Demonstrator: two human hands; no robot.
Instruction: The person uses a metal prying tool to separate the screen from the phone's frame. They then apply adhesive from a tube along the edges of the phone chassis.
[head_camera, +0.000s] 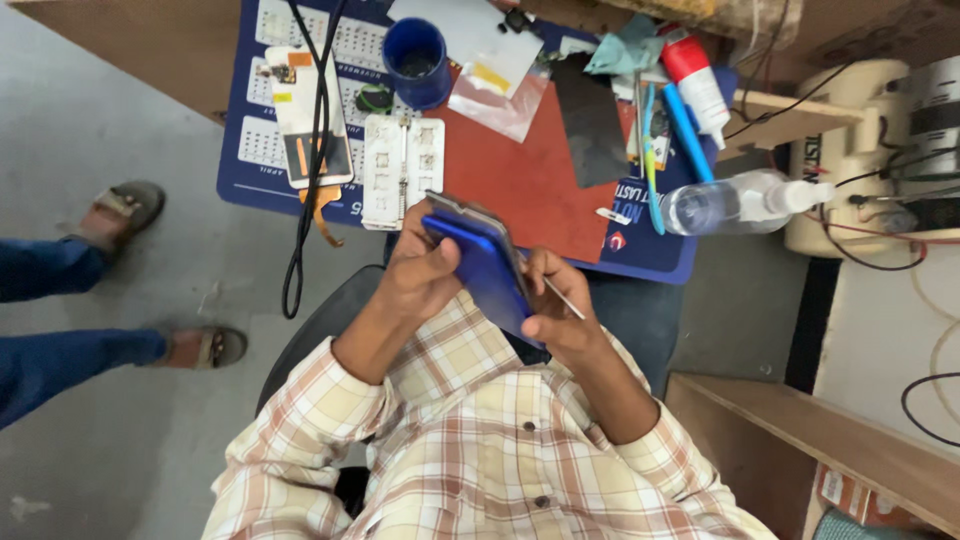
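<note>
Left hand (420, 275): wraps around the blue phone (485, 270), mid-frame above the lap.
Right hand (560, 310): pinches a thin metal tool (562, 298) against the phone's edge.
Handling: looks light, stiff, slippery, fragile; best gripped by its sides.

Phone repair workshop: bench w/ work mat (520, 185), loose phone screen (305, 115), spray bottle (735, 200), tools.

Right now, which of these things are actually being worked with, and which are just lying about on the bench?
In use:
- blue phone, held in the left hand
- thin metal tool, held in the right hand

Lying about:
- blue cup
- clear spray bottle
- red-capped white tube
- phone screen part
- white frame pieces
</note>
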